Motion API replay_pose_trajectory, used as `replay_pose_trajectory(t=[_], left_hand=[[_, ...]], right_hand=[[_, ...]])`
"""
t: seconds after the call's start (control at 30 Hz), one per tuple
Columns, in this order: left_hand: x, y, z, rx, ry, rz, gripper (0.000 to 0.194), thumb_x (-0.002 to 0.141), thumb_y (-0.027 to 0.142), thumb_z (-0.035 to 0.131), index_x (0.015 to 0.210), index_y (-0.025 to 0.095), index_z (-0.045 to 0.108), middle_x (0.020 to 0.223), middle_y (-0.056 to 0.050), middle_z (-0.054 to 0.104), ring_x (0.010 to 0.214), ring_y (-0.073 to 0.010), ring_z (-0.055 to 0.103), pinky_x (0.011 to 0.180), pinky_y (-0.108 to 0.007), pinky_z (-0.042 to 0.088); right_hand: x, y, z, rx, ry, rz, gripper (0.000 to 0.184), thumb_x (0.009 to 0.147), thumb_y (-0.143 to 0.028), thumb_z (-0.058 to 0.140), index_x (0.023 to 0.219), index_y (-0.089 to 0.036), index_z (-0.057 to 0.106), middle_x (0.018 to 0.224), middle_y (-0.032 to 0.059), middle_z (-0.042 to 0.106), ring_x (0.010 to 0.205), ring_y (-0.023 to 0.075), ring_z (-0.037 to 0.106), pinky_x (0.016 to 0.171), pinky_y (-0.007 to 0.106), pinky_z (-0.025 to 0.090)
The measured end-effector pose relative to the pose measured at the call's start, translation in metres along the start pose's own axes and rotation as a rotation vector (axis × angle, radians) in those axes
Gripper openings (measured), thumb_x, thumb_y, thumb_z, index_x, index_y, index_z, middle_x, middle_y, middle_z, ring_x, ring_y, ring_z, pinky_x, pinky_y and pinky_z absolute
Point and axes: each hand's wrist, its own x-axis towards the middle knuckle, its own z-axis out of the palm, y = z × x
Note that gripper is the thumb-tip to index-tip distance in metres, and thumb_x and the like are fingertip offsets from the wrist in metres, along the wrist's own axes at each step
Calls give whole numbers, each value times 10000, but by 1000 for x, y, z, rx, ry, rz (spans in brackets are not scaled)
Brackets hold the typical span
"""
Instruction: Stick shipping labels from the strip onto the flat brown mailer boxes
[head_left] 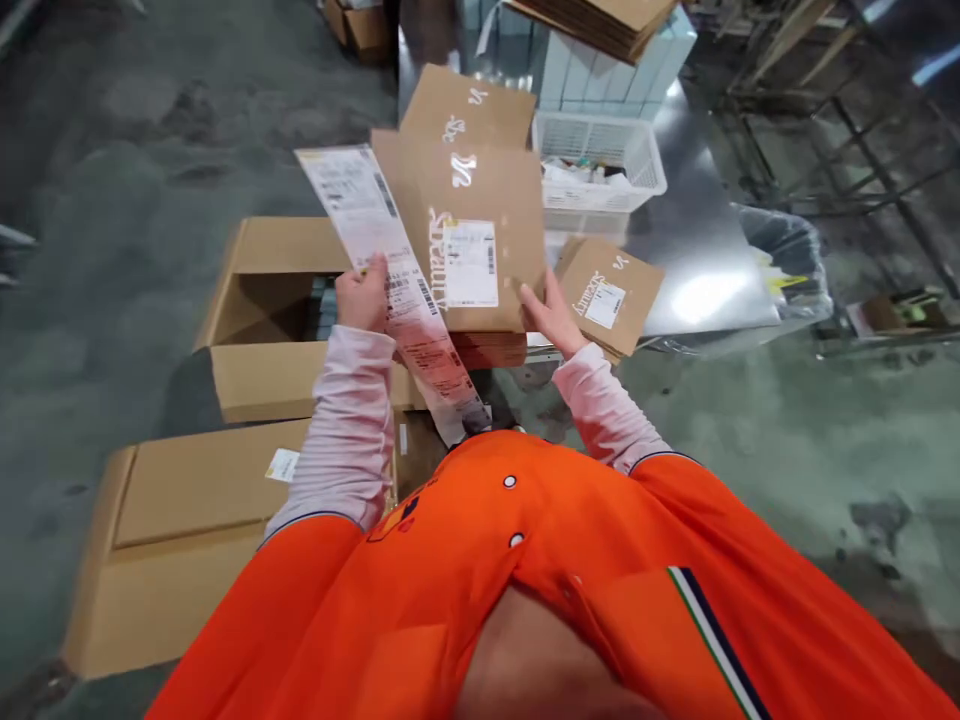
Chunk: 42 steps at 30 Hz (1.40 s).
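Note:
My left hand is closed on the edge of a long strip of printed shipping labels, which hangs down toward my waist. The strip's lower part has a reddish tint. My right hand grips the lower right edge of a flat brown cardboard mailer, thumb on top and some fingers hidden. A white shipping label sits on that mailer beside its white printed lettering. The strip overlaps the mailer's left side. More brown mailers lie stacked beneath it.
Behind lies another mailer. A white plastic basket with small items stands on the metal table. Labelled mailers lie right of my right hand. Cardboard boxes stand at left; a clear-bagged bin is at right.

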Motion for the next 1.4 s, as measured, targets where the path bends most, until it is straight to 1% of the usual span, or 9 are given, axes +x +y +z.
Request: replay_pose_trajectory(t=[0.13, 0.23, 0.3, 0.43, 0.53, 0.63, 1.0, 1.27, 1.4], left_hand=[[-41, 39, 18, -509, -119, 19, 478, 711, 482, 804, 951, 102, 642, 949, -85, 718, 835, -179, 660, 873, -376, 546], [-68, 50, 21, -521, -202, 37, 570, 598, 522, 872, 955, 144, 637, 923, -55, 711, 857, -193, 665, 876, -372, 549], [-85, 47, 22, -477, -219, 67, 593, 580, 529, 877, 992, 172, 646, 958, -46, 711, 892, -192, 669, 874, -341, 548], [-121, 32, 24, -301, -384, 33, 573, 609, 585, 825, 982, 169, 696, 940, -62, 729, 879, -204, 685, 829, -310, 554], [-134, 27, 23, -208, -574, -16, 543, 581, 554, 844, 909, 139, 722, 929, -90, 739, 874, -223, 684, 827, -323, 548], [-131, 26, 18, -254, -474, -49, 526, 553, 546, 851, 856, 138, 716, 867, -75, 732, 813, -203, 671, 782, -312, 537], [-134, -5, 21, -256, -35, -71, 642, 597, 660, 778, 468, 171, 382, 458, 60, 376, 471, -60, 324, 476, -212, 291], [-125, -11, 8, -290, -33, 11, 543, 617, 667, 769, 561, 160, 582, 535, 19, 529, 527, -90, 447, 531, -228, 377], [-123, -15, 4, -298, -28, 9, 549, 592, 686, 769, 597, 157, 621, 586, 1, 595, 562, -103, 504, 555, -232, 419]], right_hand=[[-16, 21, -88, -31, 303, -49, 760, 907, -683, 375, 1508, -225, 291, 1500, 111, 423, 1379, 240, 426, 1161, 469, 355], [-24, 33, -151, -255, 337, 103, 790, 880, -675, 445, 1500, -202, 318, 1470, 156, 443, 1339, 296, 463, 1106, 538, 392], [-29, 28, -162, -369, 300, 205, 862, 806, -693, 563, 1454, -149, 398, 1400, 211, 494, 1290, 354, 494, 1060, 578, 411], [-45, -22, -95, -113, -51, 111, 924, 615, -709, 750, 1322, -150, 548, 1246, 175, 620, 1141, 333, 594, 982, 501, 497], [-66, -62, -24, 289, -181, 35, 735, 721, -722, 655, 1226, -190, 611, 1185, 108, 676, 1074, 266, 640, 952, 423, 527], [-81, -80, 11, 386, -250, 67, 615, 739, -680, 669, 1062, -157, 675, 1053, 97, 724, 973, 251, 671, 897, 401, 546], [-16, -95, 7, 121, -483, 72, 460, 665, -562, 786, 793, -128, 704, 727, 63, 692, 666, 167, 628, 621, 284, 509], [13, -100, 21, 122, -943, 141, 525, 661, -616, 750, 781, -108, 692, 633, 6, 634, 574, 95, 524, 528, 217, 397], [7, -96, 28, 191, -896, 194, 566, 641, -652, 751, 806, -113, 700, 667, 20, 655, 599, 121, 553, 558, 241, 427]])
